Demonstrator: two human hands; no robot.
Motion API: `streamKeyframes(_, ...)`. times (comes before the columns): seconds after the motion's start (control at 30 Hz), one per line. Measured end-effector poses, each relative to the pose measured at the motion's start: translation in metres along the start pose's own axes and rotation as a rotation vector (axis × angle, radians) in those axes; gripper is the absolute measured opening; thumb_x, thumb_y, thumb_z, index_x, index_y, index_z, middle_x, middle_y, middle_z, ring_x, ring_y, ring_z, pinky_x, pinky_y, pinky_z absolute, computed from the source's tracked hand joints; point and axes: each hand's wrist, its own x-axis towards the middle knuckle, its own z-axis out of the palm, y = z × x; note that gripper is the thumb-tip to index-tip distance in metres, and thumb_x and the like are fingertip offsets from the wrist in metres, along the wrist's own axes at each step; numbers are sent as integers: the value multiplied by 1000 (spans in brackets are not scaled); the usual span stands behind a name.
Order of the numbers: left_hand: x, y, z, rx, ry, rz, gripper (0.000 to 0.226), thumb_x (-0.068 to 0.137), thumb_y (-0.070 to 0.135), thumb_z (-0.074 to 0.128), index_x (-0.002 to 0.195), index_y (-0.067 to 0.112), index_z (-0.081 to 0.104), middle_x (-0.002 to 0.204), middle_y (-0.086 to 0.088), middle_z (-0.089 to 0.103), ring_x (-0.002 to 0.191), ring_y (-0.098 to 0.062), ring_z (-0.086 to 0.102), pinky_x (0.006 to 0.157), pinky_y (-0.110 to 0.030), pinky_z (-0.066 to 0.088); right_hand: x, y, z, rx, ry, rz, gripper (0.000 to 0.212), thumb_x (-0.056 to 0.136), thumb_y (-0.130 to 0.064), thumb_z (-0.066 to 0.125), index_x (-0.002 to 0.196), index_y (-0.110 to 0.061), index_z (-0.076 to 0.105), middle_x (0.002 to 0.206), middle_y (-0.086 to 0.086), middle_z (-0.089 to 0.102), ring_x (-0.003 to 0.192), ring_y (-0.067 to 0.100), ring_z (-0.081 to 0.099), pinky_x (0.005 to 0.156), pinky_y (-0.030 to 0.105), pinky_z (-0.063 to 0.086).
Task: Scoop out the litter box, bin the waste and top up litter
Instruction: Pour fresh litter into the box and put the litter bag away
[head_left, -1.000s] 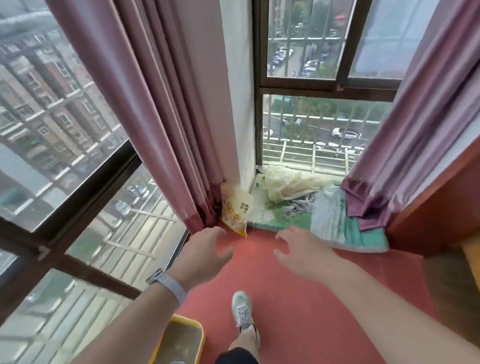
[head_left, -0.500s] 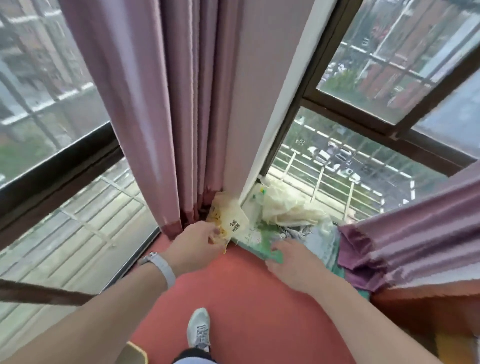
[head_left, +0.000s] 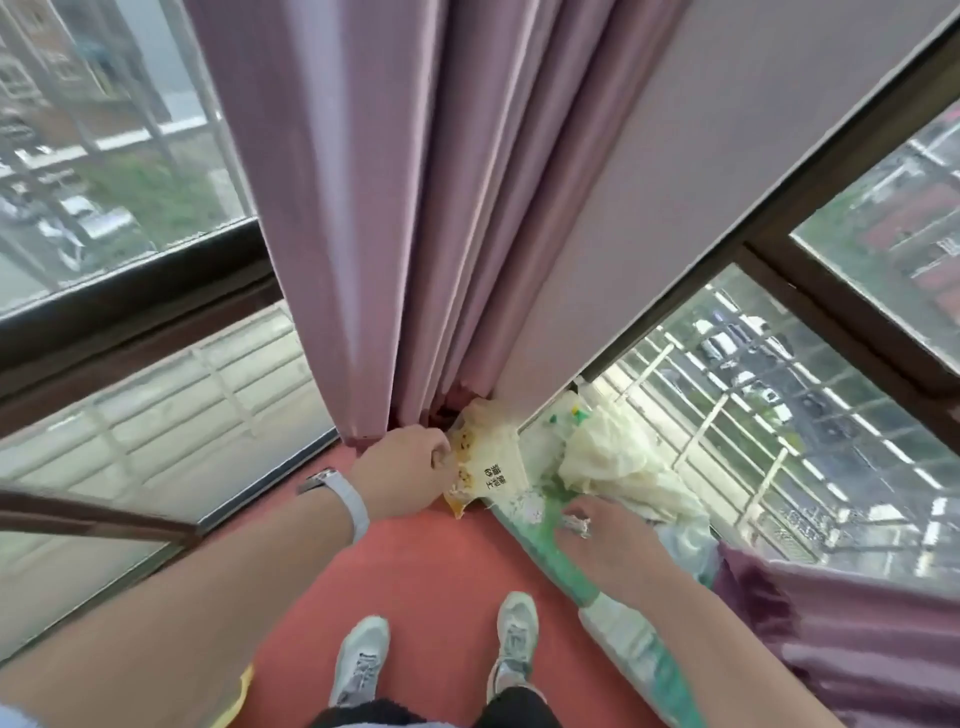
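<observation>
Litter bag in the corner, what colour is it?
Cream with yellow-orange print, litter bag, head view.

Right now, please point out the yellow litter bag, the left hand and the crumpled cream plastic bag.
yellow litter bag (head_left: 493, 462): head view, printed front panel.
left hand (head_left: 402, 465): head view, back of hand.
crumpled cream plastic bag (head_left: 618, 457): head view, wrinkled middle.

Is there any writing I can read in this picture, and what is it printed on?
Small cream and yellow plastic litter bag gripped by the left hand: a short block of dark printed characters, too blurred to read.
Large green and white sack lying on the red floor under the right hand: only blurred patterns, no legible text.
Nothing else carries writing.
</observation>
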Motion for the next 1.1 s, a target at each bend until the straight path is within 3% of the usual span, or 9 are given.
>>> streamKeyframes(0.07,13,-2,12,32,4,-52,29,87,42,58,111,26,63,109,6,57,106,-18,56,90,-30,43,31,6,2,13,-36,-24,39,90,-47,53,126,-32,56,124,-11,55,95,9,49,82,25,39)
streamKeyframes(0.23,56,-6,53,-30,18,-249,29,88,39,59,110,19,62,114,-3,60,105,-23,55,86,-31,41,120,25,19,124,-167,-60,35,89,-42,57,121,-27,59,116,-8,59,91,16,62,82,33,53)
streamKeyframes(0.33,86,10,78,-136,35,-365,28,89,37,57,110,19,62,115,-3,62,105,-24,57,88,-33,46,167,37,25,40,-247,-133,37,91,-37,56,126,-24,56,118,-4,60,85,12,55,76,25,40)
streamKeyframes(0.43,118,25,108,-242,33,-414,28,90,35,56,112,18,61,115,-3,64,103,-24,59,88,-34,48,209,47,25,31,-272,-158,40,90,-33,57,128,-21,54,107,-5,58,73,9,56,66,25,40)
streamKeyframes(0.6,168,22,163,-479,35,-508,18,90,32,54,101,20,61,105,1,65,77,-16,61,61,-27,45,268,69,43,56,-296,-66,45,88,-30,54,131,-19,47,79,-9,62,67,15,65,66,33,56)
streamKeyframes(0.7,204,11,200,-651,57,-595,17,90,32,55,101,21,63,94,2,65,77,-15,59,59,-26,42,300,88,68,52,-292,27,50,88,-30,53,136,-19,43,74,-3,62,61,14,60,59,30,54)
streamKeyframes(0.77,228,4,223,-744,44,-624,17,90,31,55,102,21,63,92,1,65,75,-16,59,61,-26,43,319,101,93,40,-285,65,53,89,-31,53,139,-17,40,80,0,62,62,12,56,52,25,45)
streamKeyframes(0.97,307,-33,286,-895,68,-672,19,88,29,53,89,11,58,85,-1,59,75,-18,52,66,-30,37,391,131,177,14,-262,104,57,90,-43,55,134,-9,42,117,9,63,101,28,63,74,31,47)
streamKeyframes(1.1,336,-59,325,-926,74,-684,8,82,30,51,84,23,49,85,-3,49,77,-16,48,68,-34,33,436,139,224,4,-272,136,47,91,-47,51,120,-9,49,103,8,64,92,28,62,68,31,44)
